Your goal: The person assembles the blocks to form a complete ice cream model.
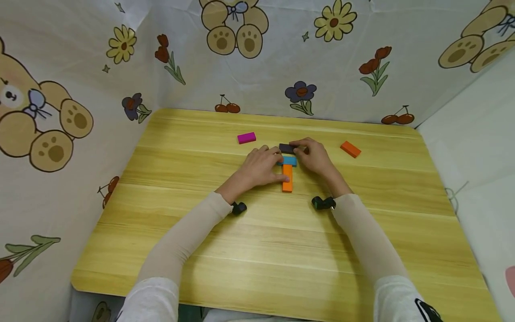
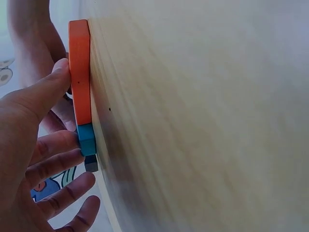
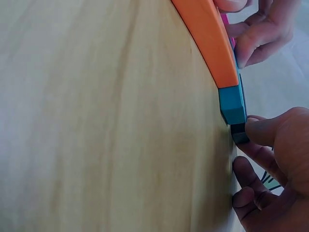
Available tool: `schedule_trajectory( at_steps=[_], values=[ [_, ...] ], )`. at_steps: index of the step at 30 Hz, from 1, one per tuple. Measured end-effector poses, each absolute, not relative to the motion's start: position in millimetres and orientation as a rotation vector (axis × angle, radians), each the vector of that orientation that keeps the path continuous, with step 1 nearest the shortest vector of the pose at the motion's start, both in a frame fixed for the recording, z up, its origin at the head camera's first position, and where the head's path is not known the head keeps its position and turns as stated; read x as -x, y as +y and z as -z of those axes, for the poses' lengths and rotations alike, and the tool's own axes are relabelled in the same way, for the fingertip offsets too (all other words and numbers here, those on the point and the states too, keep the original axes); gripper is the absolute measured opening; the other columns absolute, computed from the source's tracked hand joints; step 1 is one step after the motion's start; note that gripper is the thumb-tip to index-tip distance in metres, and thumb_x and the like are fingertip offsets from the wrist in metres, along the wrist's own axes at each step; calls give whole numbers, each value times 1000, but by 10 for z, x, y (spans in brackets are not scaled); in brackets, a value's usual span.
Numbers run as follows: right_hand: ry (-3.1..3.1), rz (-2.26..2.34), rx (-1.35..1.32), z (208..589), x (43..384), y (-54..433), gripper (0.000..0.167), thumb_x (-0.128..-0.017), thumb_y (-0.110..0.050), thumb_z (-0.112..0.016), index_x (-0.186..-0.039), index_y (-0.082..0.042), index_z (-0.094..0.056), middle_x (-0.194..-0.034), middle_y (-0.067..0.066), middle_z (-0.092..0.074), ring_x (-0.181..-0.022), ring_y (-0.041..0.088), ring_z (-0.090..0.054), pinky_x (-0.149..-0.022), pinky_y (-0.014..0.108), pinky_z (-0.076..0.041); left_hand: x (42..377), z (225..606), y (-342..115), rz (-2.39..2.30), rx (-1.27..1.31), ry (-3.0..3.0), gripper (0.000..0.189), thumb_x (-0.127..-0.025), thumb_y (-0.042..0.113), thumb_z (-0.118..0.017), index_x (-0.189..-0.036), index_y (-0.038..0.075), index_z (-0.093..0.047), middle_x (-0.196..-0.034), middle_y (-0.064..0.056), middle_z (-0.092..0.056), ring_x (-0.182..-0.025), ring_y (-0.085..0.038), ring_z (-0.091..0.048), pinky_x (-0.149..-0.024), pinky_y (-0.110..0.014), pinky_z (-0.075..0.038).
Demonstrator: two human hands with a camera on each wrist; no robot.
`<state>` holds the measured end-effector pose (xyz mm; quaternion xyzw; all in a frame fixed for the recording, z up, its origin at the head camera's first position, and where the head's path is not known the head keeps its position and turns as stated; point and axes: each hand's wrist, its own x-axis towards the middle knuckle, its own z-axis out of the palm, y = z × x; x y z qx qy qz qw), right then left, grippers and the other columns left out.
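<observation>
Wears pale sleeves (image 1: 193,223) nearest, well behind the fingers, with a black mark (image 1: 428,311) on the right one, cut off by the frame edge and too partial to read. Carries a black device (image 1: 323,203) at each wrist. Rests the thumb of the left hand (image 1: 261,166) against an orange block (image 1: 287,187), flat on the wooden table (image 1: 257,259). Points away from the body along its long axis, with the far end against a blue block (image 1: 289,161) at the left forefinger. Lies crosswise there, left to right, making a T. In the left wrist view, shows more than from the head: ring and little fingers spread apart, clear of the blocks. Beyond the blue, pinches a dark block (image 1: 285,148) by its right end between thumb and forefinger of the right hand (image 1: 315,156); has it crosswise too, close along the blue; cannot tell whether touching. In the right wrist view, shows that thumb plainly on the dark block. Right of the right fingers, well apart, in the head view alone: a second orange block (image 1: 350,149), slanting. Past the left fingertips, a magenta block (image 1: 246,137), nearly crosswise. Farthest, beyond all fingertips, a printed cloth (image 1: 257,89).
</observation>
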<state>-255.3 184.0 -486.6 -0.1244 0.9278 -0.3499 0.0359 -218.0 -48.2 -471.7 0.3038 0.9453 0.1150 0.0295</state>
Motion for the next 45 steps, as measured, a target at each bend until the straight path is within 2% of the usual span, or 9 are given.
schedule_trajectory(
  at_steps=[12, 21, 30, 39, 45],
  values=[
    [2822, 1141, 392, 4884, 2482, 1848, 32, -110, -18, -62, -139, -15, -74, -136, 14, -69, -100, 31, -59, -87, 41, -47, 2178, 4723, -490, -373, -923, 2913, 73, -90, 80, -68, -136, 23, -71, -167, -2, -48, -141, -27, -45, -112, -50, -47],
    [2794, 1184, 409, 4899, 2459, 1859, 33, -110, -17, -61, -140, -14, -73, -137, 15, -69, -102, 32, -58, -88, 41, -46, 2166, 4705, -488, -375, -916, 2908, 73, -90, 79, -68, -136, 23, -71, -168, 0, -49, -147, -29, -42, -115, -51, -43],
    [2758, 1254, 432, 4910, 2435, 1879, 31, -109, -15, -61, -138, -13, -75, -132, 15, -70, -101, 32, -58, -87, 40, -46, 2177, 4717, -479, -386, -912, 2896, 71, -90, 78, -69, -135, 22, -71, -165, 0, -54, -147, -27, -43, -113, -50, -42],
    [2746, 1232, 423, 4929, 2403, 1920, 33, -110, -19, -62, -141, -16, -73, -137, 14, -68, -108, 32, -60, -96, 46, -48, 2175, 4735, -465, -383, -917, 2908, 70, -90, 78, -69, -133, 23, -72, -163, 1, -57, -146, -27, -45, -111, -48, -43],
    [2749, 1276, 389, 4917, 2325, 2067, 35, -110, -28, -64, -143, -18, -70, -138, 12, -67, -112, 31, -63, -100, 48, -51, 2167, 4722, -473, -398, -893, 2897, 70, -90, 78, -69, -133, 23, -72, -165, 2, -54, -146, -27, -45, -113, -49, -42]
  ],
)
